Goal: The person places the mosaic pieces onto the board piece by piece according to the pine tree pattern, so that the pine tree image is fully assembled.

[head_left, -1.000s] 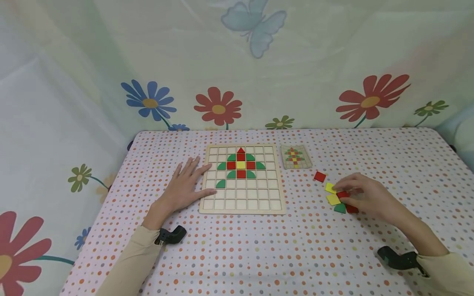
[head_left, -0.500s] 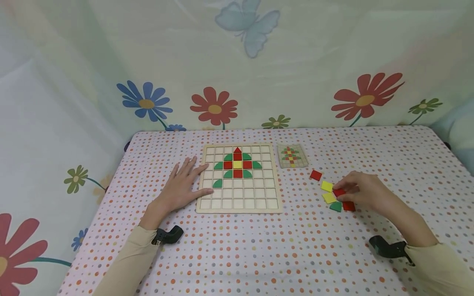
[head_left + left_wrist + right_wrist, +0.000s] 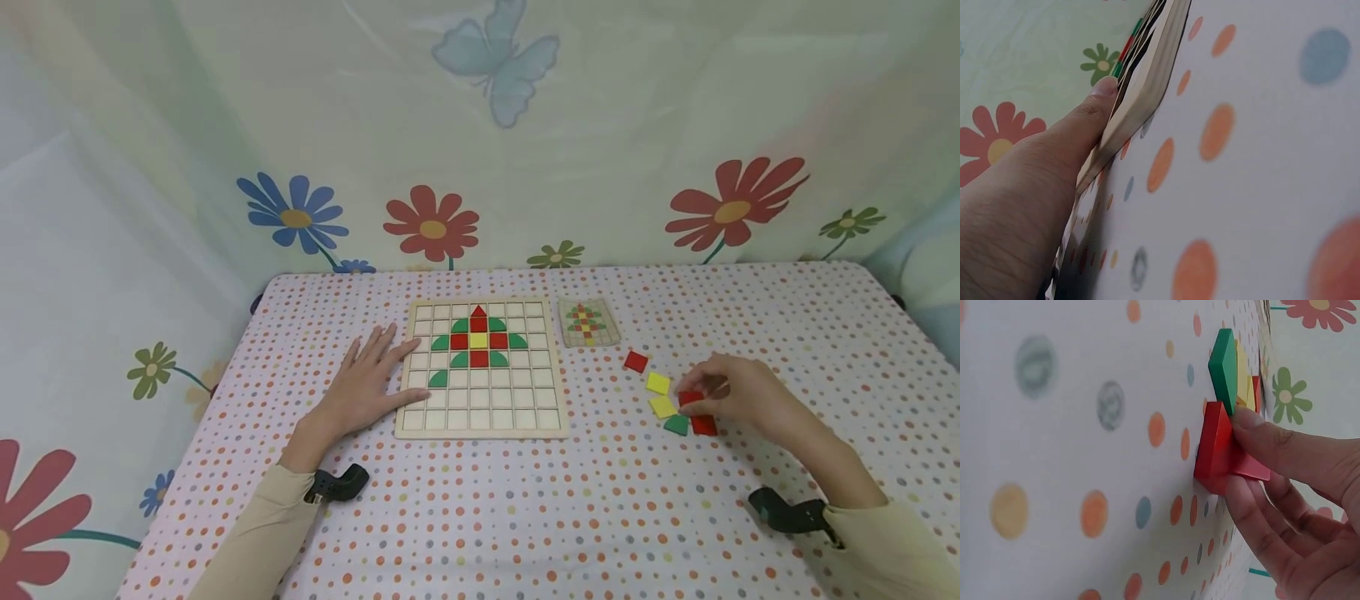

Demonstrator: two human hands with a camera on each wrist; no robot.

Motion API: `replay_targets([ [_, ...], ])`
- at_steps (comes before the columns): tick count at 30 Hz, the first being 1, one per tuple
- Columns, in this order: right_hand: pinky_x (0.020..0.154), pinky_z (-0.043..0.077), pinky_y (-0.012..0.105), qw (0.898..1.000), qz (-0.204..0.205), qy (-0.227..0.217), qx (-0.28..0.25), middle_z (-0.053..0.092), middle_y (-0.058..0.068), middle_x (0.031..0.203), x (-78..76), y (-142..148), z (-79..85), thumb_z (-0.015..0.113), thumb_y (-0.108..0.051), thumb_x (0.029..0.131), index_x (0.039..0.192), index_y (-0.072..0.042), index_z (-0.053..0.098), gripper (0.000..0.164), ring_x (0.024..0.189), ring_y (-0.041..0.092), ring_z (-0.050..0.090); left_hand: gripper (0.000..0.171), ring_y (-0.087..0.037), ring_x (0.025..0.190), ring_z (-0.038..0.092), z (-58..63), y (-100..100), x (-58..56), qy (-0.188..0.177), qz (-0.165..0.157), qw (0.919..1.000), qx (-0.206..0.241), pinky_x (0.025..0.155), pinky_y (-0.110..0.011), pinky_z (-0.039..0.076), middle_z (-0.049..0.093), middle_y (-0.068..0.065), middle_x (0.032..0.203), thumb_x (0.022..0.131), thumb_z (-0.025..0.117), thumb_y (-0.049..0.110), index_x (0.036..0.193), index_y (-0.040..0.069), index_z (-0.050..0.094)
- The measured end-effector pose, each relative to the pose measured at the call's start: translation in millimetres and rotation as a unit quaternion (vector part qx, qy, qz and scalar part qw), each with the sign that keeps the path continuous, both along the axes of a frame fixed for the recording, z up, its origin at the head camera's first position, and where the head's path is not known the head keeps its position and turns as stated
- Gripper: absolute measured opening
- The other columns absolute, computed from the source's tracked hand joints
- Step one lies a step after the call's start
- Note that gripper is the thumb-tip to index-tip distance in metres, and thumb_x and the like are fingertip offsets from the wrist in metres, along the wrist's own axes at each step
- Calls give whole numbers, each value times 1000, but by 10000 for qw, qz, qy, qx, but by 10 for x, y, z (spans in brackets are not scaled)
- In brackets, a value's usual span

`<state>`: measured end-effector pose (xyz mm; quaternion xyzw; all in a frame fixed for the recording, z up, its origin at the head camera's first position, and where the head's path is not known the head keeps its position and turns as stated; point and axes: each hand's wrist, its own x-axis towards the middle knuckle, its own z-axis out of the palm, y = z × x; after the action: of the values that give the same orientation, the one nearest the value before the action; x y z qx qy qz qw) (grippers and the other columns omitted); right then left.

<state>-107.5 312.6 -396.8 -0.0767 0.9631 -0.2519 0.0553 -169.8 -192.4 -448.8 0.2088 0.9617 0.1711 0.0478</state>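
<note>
In the head view my left hand (image 3: 365, 385) lies with fingers spread at the left side of the wooden grid board (image 3: 480, 421). Its thumb rests over the board's edge, as the left wrist view also shows. On the board, red, yellow and green tiles form a tree shape, with a single green quarter-round tile (image 3: 438, 379) lower left. To the right, my right hand (image 3: 738, 392) pinches a red square tile (image 3: 1250, 464) between thumb and fingers, low among the loose tiles. A second red tile (image 3: 704, 426) and a green quarter-round tile (image 3: 677, 425) lie right beside it.
Two yellow square tiles (image 3: 657, 382) and another red square tile (image 3: 636, 361) lie left of the right hand. A small pattern card (image 3: 589, 323) with a printed tree sits by the board's upper right corner. A dotted cloth (image 3: 480, 517) covers the table.
The head view has shifted slightly, moving the whole scene left in the picture. My left hand stays at the board; my right fingers remain at the red tile with only small movement.
</note>
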Motion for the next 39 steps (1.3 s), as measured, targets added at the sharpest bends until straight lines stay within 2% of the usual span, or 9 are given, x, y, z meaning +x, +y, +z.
replay_targets([
  [5,63,57,23,9997,198,152,-35,70,3,85,33,10,1,90,7,74,86,-4,74,22,75,18,64,89,-38,161,6,-5,3,3,0,-9,10000,22,128,-61,2,14,-16,174,93,65,67,165,23,37],
  [7,63,56,20,9995,250,181,-44,70,1,83,31,2,22,90,5,75,85,-5,74,21,73,14,63,89,-38,161,6,-10,1,1,13,-4,10000,13,128,-61,3,14,-16,174,93,65,67,165,23,37],
  [9,64,57,21,9991,296,307,-60,71,-1,82,14,-28,57,91,3,75,85,-6,76,20,72,12,64,89,-38,161,7,-12,-4,-2,37,9,10000,13,128,-62,3,15,-16,174,93,66,67,164,22,37],
  [12,66,62,29,9968,422,674,-62,72,0,83,-29,-118,121,91,2,75,87,-5,78,20,74,15,66,89,-38,161,7,-16,-6,-2,50,27,10000,14,128,-62,3,15,-16,174,93,66,66,164,22,38],
  [16,69,64,38,9927,621,1017,-199,73,3,85,-158,-336,231,89,5,76,90,-2,78,19,77,20,68,89,-38,161,6,-15,-5,-4,49,15,10000,8,128,-61,3,14,-16,174,93,65,67,165,22,37],
  [23,75,64,37,9860,1205,788,-842,74,5,90,-443,-917,357,84,7,83,96,0,80,15,85,23,70,89,-38,161,6,-29,-5,-3,44,3,10000,16,128,-61,2,14,-15,174,93,66,66,165,23,37],
  [29,79,64,35,9740,1817,497,-1255,75,7,97,-707,-1500,266,81,6,87,101,0,81,16,90,23,70,90,-37,161,5,-38,-5,-8,14,22,10000,-11,128,-60,2,13,-15,175,92,65,67,165,23,36],
  [35,81,59,32,9635,2131,73,-1618,77,8,104,-804,-1970,151,79,3,91,107,-1,81,17,94,21,68,90,-36,161,5,-52,-5,-17,31,17,10000,-53,128,-60,2,13,-14,175,93,63,69,165,24,36],
  [39,80,56,30,9605,2249,61,-1638,77,7,103,-810,-2194,66,79,2,91,105,-1,81,15,94,21,67,90,-36,161,5,-61,-6,-26,30,15,9999,-117,129,-60,2,13,-14,175,93,62,71,165,25,35],
])
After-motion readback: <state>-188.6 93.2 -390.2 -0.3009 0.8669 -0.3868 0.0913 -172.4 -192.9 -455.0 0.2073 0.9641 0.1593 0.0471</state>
